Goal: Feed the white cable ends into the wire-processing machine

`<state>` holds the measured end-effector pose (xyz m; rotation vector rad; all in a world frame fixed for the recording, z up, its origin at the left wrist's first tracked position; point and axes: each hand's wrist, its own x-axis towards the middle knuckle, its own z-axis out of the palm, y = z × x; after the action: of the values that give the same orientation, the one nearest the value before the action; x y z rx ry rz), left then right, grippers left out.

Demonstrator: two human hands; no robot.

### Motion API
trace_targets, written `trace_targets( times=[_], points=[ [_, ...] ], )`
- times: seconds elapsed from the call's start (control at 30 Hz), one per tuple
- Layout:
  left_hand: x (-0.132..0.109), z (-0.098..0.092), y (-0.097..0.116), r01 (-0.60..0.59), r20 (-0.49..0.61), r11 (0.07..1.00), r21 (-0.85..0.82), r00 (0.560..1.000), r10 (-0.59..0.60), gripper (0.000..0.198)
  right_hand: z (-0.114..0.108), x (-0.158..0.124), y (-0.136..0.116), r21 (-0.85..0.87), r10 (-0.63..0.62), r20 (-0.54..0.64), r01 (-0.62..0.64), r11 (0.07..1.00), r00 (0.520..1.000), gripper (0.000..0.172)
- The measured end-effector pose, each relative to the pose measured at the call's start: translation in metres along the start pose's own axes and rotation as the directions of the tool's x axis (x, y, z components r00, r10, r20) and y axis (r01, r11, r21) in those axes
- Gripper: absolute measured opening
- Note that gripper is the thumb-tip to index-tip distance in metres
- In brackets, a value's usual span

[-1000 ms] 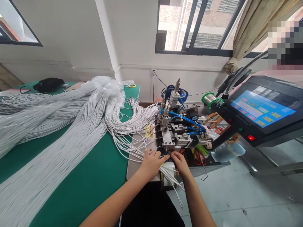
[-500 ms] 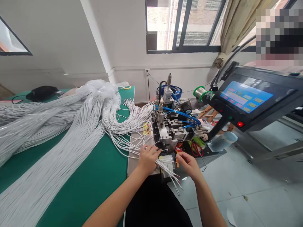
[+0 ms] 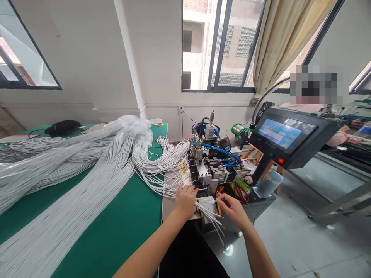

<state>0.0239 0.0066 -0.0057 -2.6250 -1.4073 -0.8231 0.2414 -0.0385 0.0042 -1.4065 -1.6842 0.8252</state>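
Note:
My left hand point(image 3: 186, 201) is closed over a bunch of white cables point(image 3: 209, 214) at the front edge of a small machine point(image 3: 206, 173). Their loose ends, some with reddish tips, fan out below to the right. With thumb and fingertips together, my right hand point(image 3: 232, 208) pinches the end of one cable drawn out from that bunch. Between the hands, a pale box-like part point(image 3: 207, 208) sits under the cables. Orange-handled pliers point(image 3: 219, 192) lie just behind my right fingertips. My left palm hides part of the bunch.
A long heap of white cables point(image 3: 87, 197) covers much of the green table point(image 3: 124, 239). To the right stand a control screen point(image 3: 275, 133), a solder wire spool point(image 3: 238, 130), red-handled scissors point(image 3: 240, 194) and a plastic container point(image 3: 269, 184). Another person point(image 3: 290, 110) sits behind the screen.
The view has tilted up and swung right, so the scene sits lower and more of the other person's workplace shows. Both hands keep their holds on the cables.

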Motion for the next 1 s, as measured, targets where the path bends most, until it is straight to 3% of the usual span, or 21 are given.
trace_targets(
  times=[0.13,0.27,0.53,0.73,0.83,0.9,1.0],
  points=[
    [0.000,0.001,0.000,0.018,-0.032,1.000,0.018,0.999,-0.017,0.041,-0.003,0.008,0.001,-0.068,-0.015,-0.079,0.010,0.998,0.997,0.036],
    [-0.001,0.000,-0.002,-0.175,-0.110,0.985,0.002,0.979,0.174,0.046,-0.003,0.020,-0.001,-0.036,-0.053,-0.113,0.050,0.998,0.992,0.035],
    [0.001,0.000,-0.004,-0.322,-0.203,0.947,-0.006,0.927,0.314,0.033,0.018,0.045,-0.008,0.357,-0.024,-0.108,0.061,0.932,0.994,0.036],
    [0.002,0.002,-0.006,-0.270,-0.141,0.961,-0.065,0.955,0.259,0.030,0.033,0.060,-0.009,0.537,0.013,-0.102,0.044,0.843,0.995,0.039],
    [0.002,-0.003,-0.005,-0.139,-0.080,0.988,-0.065,0.988,0.134,0.033,0.032,0.062,-0.002,0.478,0.017,-0.089,0.028,0.878,0.996,0.038],
    [0.003,-0.007,-0.004,-0.064,-0.026,0.997,-0.049,0.998,0.063,0.038,0.028,0.060,0.003,0.330,-0.001,-0.095,0.033,0.943,0.995,0.038],
    [0.003,-0.009,-0.001,-0.053,0.050,0.998,-0.018,0.997,0.054,0.043,0.024,0.055,0.009,0.064,-0.047,-0.104,0.054,0.997,0.993,0.037]
  ],
)
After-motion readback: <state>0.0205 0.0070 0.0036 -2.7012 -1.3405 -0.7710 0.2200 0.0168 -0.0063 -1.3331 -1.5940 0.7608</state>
